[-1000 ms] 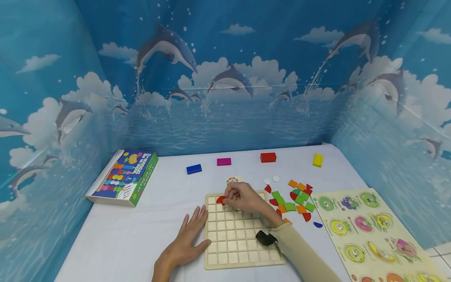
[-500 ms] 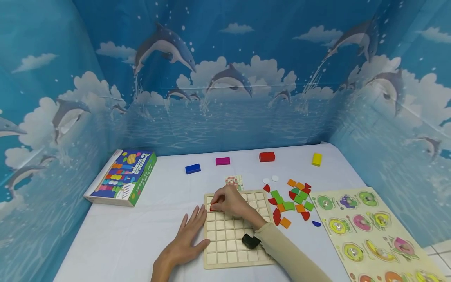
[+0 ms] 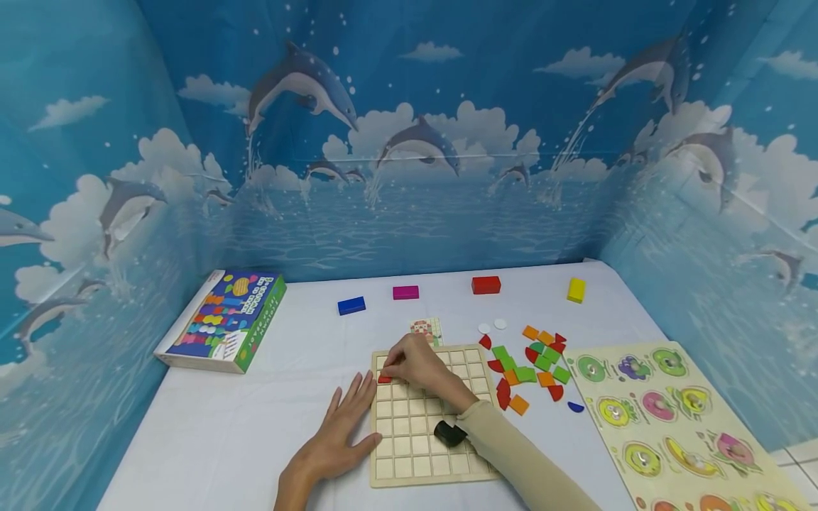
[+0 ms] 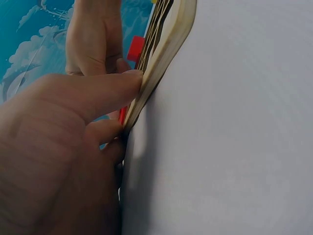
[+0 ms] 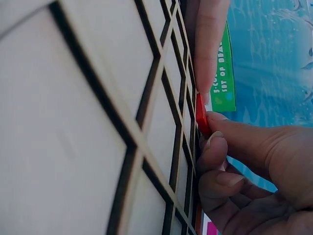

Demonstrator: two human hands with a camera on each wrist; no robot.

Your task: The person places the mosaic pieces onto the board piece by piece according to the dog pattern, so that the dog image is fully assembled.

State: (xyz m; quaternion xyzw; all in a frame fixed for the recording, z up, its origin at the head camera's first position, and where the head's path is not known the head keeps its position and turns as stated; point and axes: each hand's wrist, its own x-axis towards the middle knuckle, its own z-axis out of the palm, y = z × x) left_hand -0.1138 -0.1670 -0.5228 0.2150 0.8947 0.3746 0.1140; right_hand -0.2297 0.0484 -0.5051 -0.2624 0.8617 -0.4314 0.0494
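A wooden grid board [image 3: 412, 447] lies on the white table. Over its upper left corner my right hand [image 3: 418, 365] pinches a small red tile [image 3: 384, 379], mostly covered by the fingers. In the right wrist view the red tile [image 5: 201, 116] stands tilted at the grid, with the thumb and fingertips of my right hand [image 5: 249, 171] at its lower end. My left hand [image 3: 339, 433] rests along the board's left edge, fingers straight and spread. Its thumb touches the board's rim [image 4: 168, 54], as the left wrist view shows.
Loose green, red and orange tiles [image 3: 527, 374] lie right of the board, near a fruit puzzle board [image 3: 639, 394]. A pattern card [image 3: 427, 328] sits behind the grid. Farther back are blue, magenta, red [image 3: 486, 285] and yellow blocks, with a toy box [image 3: 224, 319] at left.
My right hand has moved left and slightly nearer with the red tile, from the top row to the board's left column. It has barely shifted in the last half second. My left hand stays put.
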